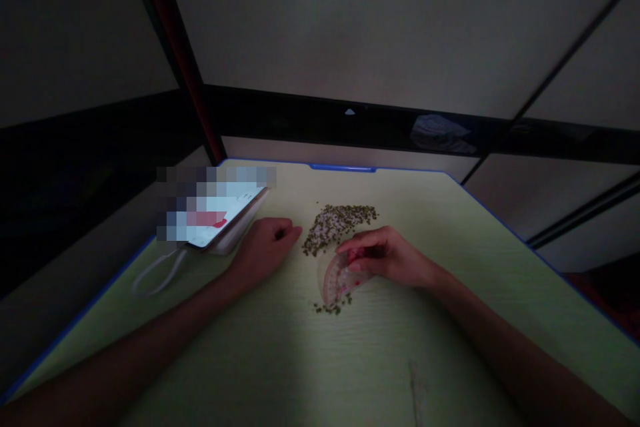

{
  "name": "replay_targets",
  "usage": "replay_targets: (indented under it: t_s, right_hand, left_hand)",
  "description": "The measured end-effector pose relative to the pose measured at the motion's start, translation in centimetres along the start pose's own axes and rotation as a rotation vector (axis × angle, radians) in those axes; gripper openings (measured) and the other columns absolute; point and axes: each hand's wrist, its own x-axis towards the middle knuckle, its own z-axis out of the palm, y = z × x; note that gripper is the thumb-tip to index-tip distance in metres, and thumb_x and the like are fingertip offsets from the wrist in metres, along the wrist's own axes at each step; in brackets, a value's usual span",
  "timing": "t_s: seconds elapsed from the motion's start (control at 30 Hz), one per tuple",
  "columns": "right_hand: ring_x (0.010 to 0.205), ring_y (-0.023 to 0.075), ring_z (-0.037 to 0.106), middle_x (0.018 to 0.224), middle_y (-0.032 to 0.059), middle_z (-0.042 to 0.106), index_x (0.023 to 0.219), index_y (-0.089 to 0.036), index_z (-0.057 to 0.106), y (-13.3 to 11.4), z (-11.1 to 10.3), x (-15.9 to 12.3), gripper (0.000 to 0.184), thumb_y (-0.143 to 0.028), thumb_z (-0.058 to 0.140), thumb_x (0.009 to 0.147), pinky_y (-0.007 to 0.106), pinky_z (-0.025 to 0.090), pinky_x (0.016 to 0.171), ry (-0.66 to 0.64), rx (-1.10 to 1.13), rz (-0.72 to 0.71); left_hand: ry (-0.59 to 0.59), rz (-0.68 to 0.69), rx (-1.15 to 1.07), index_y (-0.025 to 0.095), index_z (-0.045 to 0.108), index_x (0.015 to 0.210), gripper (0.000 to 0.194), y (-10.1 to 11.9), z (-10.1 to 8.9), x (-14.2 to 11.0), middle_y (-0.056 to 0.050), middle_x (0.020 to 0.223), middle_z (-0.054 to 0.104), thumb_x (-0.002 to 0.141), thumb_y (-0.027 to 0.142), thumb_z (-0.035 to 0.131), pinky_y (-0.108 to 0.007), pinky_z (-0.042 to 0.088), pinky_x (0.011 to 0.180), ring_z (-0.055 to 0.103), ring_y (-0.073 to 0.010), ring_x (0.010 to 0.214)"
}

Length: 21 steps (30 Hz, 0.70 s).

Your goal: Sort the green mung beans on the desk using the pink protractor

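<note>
My right hand pinches a clear plastic protractor with pink markings, tilted over the tabletop. Just beyond it lies a spread-out pile of small green-brown beans, with pale patches showing among them. A smaller scatter of beans sits on the near side of the protractor's curved edge. To the left of the pile, my left hand rests on the table with its fingers curled in and the thumb toward the beans. I see nothing in it.
A lit phone, partly blurred out, leans on a white stand at the left, with a white cord loop beside it. The pale table has a blue edge. Behind it stand cabinet panels. A thin mark or strand shows near the front.
</note>
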Motion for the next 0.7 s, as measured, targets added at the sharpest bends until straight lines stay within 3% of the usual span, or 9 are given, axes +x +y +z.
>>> replay_targets:
  t_s: [0.37,0.7]
  right_hand:
    - [0.056,0.0085,0.054,0.066,0.0000,0.063,0.088,-0.014,0.069,-0.6,-3.4,-1.8,0.023,-0.014,0.066,0.066,0.020,0.044,0.052,-0.146,-0.001,0.101]
    - [0.057,0.0103,0.060,0.066,-0.0005,0.068,0.084,-0.014,0.069,-0.6,-5.4,-2.4,0.021,-0.012,0.067,0.063,0.022,0.047,0.055,-0.110,0.073,0.210]
  left_hand:
    - [-0.009,-0.020,-0.001,0.019,0.028,0.046,0.033,-0.1,-0.1,0.1,0.006,0.047,0.027,0.071,0.036,0.041,-0.023,0.024,0.047,0.029,-0.0083,0.047]
    - [-0.001,-0.051,0.012,0.019,0.028,0.045,0.034,0.6,-0.4,0.1,0.006,0.045,0.027,0.069,0.038,0.042,-0.022,0.024,0.045,0.029,-0.0082,0.045]
